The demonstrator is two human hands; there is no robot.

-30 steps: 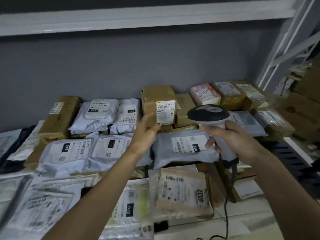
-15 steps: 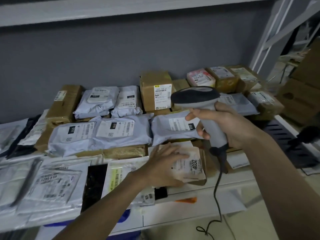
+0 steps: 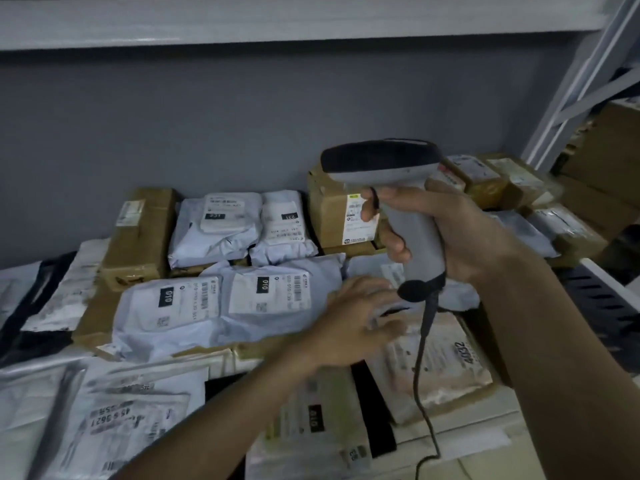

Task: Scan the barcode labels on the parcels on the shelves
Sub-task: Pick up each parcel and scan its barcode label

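Head view: right hand (image 3: 446, 233) grasps scanner (image 3: 384, 164), hiding box (image 3: 332, 216); left hand (image 3: 360, 320), blurred, seemingly released, over parcels.

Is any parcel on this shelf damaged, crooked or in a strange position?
No parcel looks torn or spilled. The grey bags are crumpled and lie overlapping at slight angles, and several labels face sideways or upside down, such as the 231 label. The box stands upright. The left hand is blurred, so the parcel under it is unclear.
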